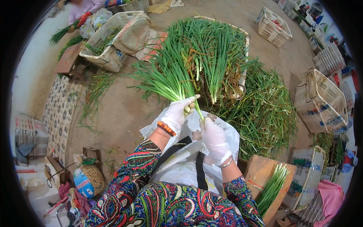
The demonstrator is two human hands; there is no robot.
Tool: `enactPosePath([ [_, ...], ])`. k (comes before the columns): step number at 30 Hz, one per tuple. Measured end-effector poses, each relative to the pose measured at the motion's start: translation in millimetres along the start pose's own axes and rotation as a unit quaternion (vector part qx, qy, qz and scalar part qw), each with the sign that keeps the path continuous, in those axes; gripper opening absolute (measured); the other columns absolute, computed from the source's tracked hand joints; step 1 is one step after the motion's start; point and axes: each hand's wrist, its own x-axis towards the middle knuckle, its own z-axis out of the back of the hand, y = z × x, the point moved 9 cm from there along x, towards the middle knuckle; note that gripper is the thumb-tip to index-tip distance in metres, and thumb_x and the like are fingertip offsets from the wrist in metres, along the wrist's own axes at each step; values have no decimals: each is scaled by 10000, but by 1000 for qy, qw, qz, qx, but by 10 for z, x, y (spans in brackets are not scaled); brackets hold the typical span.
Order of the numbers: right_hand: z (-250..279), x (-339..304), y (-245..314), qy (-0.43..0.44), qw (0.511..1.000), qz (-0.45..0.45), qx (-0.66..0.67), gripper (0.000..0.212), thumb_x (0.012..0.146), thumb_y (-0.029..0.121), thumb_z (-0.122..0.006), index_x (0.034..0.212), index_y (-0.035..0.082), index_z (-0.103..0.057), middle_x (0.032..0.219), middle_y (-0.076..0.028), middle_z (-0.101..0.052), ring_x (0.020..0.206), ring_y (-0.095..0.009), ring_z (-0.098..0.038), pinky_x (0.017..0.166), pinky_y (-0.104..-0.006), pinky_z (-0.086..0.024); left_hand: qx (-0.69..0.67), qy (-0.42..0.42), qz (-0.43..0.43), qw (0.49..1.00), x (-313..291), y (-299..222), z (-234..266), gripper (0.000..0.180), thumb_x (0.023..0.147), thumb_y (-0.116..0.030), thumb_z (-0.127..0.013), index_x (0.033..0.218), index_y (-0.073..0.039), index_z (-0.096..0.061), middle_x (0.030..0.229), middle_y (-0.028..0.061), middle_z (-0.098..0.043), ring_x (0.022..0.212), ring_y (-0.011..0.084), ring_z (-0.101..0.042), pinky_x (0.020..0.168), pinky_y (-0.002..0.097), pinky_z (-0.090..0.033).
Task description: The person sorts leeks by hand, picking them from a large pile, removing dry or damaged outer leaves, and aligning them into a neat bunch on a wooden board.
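My left hand (177,114), in a white glove, is closed around the white ends of a bunch of spring onions (166,83). Their green leaves fan out away from me, over the near left side of a heaped crate. My gloved right hand (214,138) pinches the pale lower end of a single spring onion stalk (198,109), just right of the bunch. Beyond both hands, a large heap of untrimmed spring onions (215,49), with brown dried leaves among them, fills a pale plastic crate (246,53). A white plastic apron (181,166) covers my lap.
Discarded leaves (261,109) are piled right of the crate. A tied bundle of spring onions (274,185) lies on a wooden board (261,166) by my right elbow. Crates (321,100) stand at right. Another person's gloved hand (84,19) holds greens at far left, near a wooden stool (70,56).
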Motion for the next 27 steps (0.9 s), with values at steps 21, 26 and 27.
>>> enactPosePath([
  [21,145,483,810,150,975,-3,164,855,802,362,-613,1423,93,-89,790,-118,-648,686,-286,-636,645,-390,-491,3,-23,60,998,-1711,-230,648,373,865,-207,-546,1181,-13,-511,801,8,-547,638,67,-475,531,167,-347],
  [26,-199,986,1148,110,971,123,170,387,871,402,-502,1049,59,-531,836,-203,-617,794,-392,-583,734,-432,-468,3,-43,78,996,-1990,-325,721,415,757,-204,-649,1084,18,-526,779,94,-557,522,95,-473,432,201,-365],
  [27,-116,1099,1162,38,978,151,142,340,903,369,-457,1012,65,-564,820,-174,-629,720,-333,-609,676,-399,-483,10,-46,71,996,-2041,-386,762,417,752,-202,-652,1081,20,-526,777,97,-560,523,99,-482,433,199,-374],
])
